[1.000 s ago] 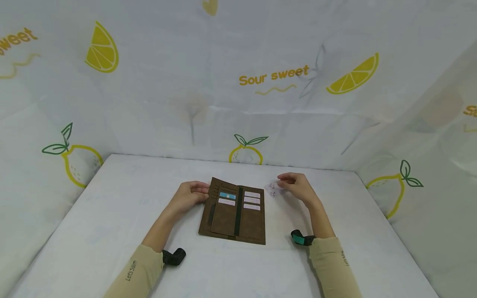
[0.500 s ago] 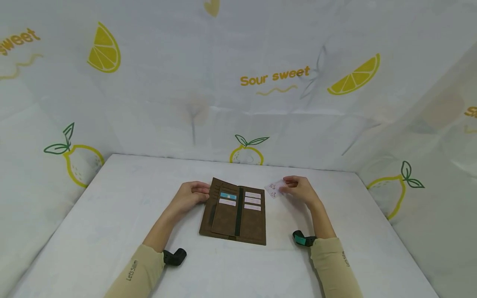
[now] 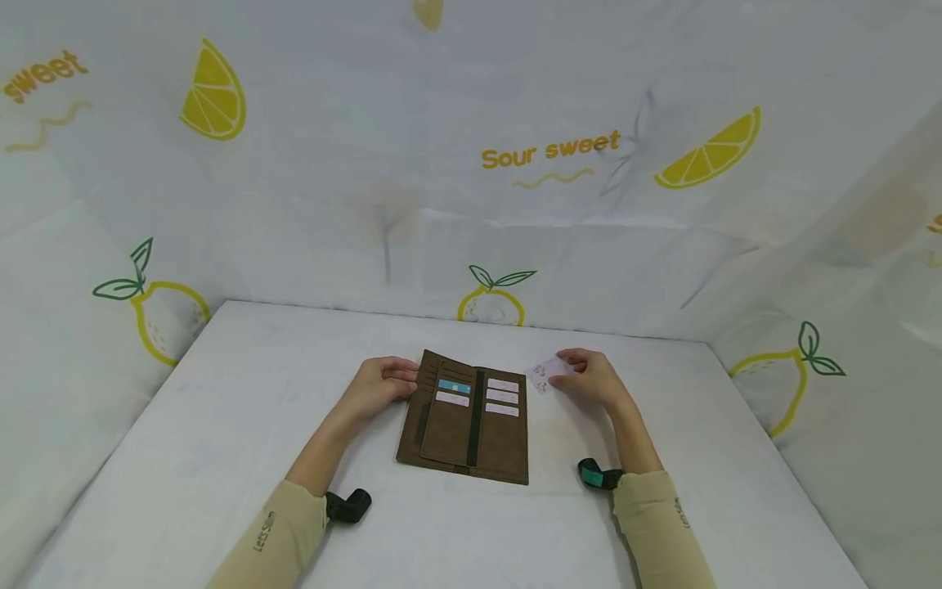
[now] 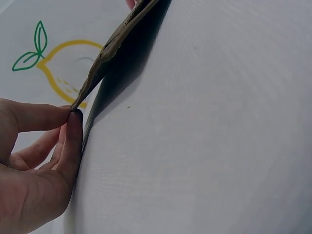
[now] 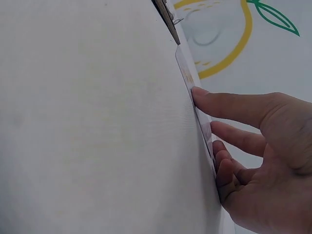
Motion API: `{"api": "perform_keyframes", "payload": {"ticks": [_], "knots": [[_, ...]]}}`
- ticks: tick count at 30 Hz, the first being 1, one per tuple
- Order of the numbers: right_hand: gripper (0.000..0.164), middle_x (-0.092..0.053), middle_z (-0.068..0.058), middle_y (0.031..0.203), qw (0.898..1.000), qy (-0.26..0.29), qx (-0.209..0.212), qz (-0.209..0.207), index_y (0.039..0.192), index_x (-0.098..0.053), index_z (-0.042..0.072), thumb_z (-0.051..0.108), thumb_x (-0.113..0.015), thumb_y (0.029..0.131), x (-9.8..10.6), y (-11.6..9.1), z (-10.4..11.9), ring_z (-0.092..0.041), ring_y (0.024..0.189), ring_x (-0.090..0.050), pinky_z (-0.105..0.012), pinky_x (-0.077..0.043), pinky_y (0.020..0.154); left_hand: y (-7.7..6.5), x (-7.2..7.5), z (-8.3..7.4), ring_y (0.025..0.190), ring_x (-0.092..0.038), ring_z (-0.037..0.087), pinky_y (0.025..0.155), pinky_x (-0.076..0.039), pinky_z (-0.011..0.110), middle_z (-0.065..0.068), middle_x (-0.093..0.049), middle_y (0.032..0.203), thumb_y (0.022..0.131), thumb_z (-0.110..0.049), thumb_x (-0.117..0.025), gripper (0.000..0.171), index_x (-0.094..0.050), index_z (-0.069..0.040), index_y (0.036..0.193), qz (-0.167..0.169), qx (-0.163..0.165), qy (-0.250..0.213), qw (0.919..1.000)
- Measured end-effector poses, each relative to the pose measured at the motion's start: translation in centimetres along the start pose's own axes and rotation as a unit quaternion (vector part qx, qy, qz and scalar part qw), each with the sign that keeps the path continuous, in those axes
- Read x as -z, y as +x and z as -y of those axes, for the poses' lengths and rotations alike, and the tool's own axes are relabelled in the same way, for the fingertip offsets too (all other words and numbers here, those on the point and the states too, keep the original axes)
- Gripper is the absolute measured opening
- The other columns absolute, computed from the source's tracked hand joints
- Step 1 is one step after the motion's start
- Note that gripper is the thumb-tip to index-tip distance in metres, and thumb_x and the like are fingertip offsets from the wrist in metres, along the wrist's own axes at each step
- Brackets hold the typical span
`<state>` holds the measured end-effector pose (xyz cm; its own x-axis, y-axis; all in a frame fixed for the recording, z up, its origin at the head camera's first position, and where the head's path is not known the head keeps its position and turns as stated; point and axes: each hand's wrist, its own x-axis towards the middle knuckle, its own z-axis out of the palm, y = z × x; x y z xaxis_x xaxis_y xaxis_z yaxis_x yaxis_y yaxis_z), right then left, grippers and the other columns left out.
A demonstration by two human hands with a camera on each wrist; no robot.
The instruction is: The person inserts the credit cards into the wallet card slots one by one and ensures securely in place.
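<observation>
A brown long wallet (image 3: 441, 429) lies open on the table, its left edge raised. My left hand (image 3: 375, 388) pinches that edge between thumb and fingertips; the left wrist view shows the hold, thumb (image 4: 41, 116) against the edge. In the wallet's slots sit a blue card (image 3: 454, 386) and several pale pink cards (image 3: 502, 396). Just right of the wallet's upper corner is a loose pale card (image 3: 540, 375) with a small pinkish print. My right hand (image 3: 596, 378) holds it by its edges, thumb (image 5: 229, 105) on the near edge and fingers beyond.
A white cloth covers the table (image 3: 471, 540). Behind it and at both sides hangs a white curtain (image 3: 309, 245) with lemon prints. Black wrist cameras (image 3: 349, 505) sit at both cuffs.
My right hand has come down onto the loose card, its thumb and fingers now spread to the card's edges. The left hand keeps its hold on the wallet. The whole head view has shifted slightly.
</observation>
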<state>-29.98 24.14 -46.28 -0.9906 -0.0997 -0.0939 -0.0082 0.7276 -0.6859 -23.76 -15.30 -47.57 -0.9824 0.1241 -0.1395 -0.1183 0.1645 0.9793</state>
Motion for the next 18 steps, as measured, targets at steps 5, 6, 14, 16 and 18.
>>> {"api": "perform_keyframes", "payload": {"ticks": [5, 6, 14, 16, 18], "knots": [[0.058, -0.061, -0.031, 0.141, 1.000, 0.024, 0.014, 0.003, 0.142, -0.059, -0.005, 0.015, -0.085, 0.094, 0.08, 0.07, -0.11, -0.041, 0.122, -0.057, -0.051, -0.049, 0.105, -0.06, -0.14, -0.13, 0.093, -0.069, 0.010, 0.081, -0.057, 0.018, 0.014, -0.074, 0.109, 0.097, 0.003, -0.065, 0.035, -0.068, 0.008, 0.131, -0.003, 0.000, -0.002, 1.0000], [0.059, -0.061, -0.031, 0.140, 0.999, 0.032, 0.014, 0.003, 0.142, -0.058, -0.004, 0.014, -0.085, 0.093, 0.07, 0.11, -0.09, -0.041, 0.123, -0.058, -0.050, -0.049, 0.106, -0.07, -0.15, -0.14, 0.092, -0.069, 0.010, 0.081, -0.057, 0.019, 0.014, -0.074, 0.109, 0.097, 0.003, -0.066, 0.035, -0.068, 0.008, 0.131, -0.003, 0.000, -0.002, 1.0000], [0.056, -0.066, -0.030, 0.135, 0.998, 0.064, 0.011, 0.001, 0.143, -0.056, -0.003, 0.010, -0.082, 0.095, 0.20, 0.23, -0.36, -0.035, 0.118, -0.065, -0.029, -0.053, 0.094, -0.15, -0.11, -0.15, 0.094, -0.070, 0.010, 0.083, -0.057, 0.020, 0.014, -0.074, 0.110, 0.097, 0.003, -0.065, 0.035, -0.069, 0.008, 0.132, -0.003, -0.001, 0.005, 1.0000], [0.054, -0.067, -0.030, 0.137, 0.997, 0.079, 0.008, -0.001, 0.144, -0.057, -0.003, 0.008, -0.080, 0.097, 0.35, 0.15, -0.40, -0.035, 0.120, -0.066, -0.022, -0.053, 0.089, -0.16, -0.12, -0.16, 0.094, -0.070, 0.011, 0.083, -0.057, 0.020, 0.014, -0.074, 0.111, 0.098, 0.002, -0.065, 0.035, -0.069, 0.007, 0.132, -0.004, -0.001, 0.011, 0.9999], [0.052, -0.067, -0.030, 0.142, 0.995, 0.099, 0.007, 0.001, 0.146, -0.058, -0.001, 0.008, -0.078, 0.099, 0.57, 0.09, -0.42, -0.032, 0.124, -0.066, -0.018, -0.052, 0.085, -0.17, -0.14, -0.16, 0.095, -0.070, 0.011, 0.083, -0.056, 0.020, 0.015, -0.074, 0.111, 0.098, 0.002, -0.065, 0.035, -0.069, 0.007, 0.132, -0.004, -0.001, 0.015, 0.9999]]}}
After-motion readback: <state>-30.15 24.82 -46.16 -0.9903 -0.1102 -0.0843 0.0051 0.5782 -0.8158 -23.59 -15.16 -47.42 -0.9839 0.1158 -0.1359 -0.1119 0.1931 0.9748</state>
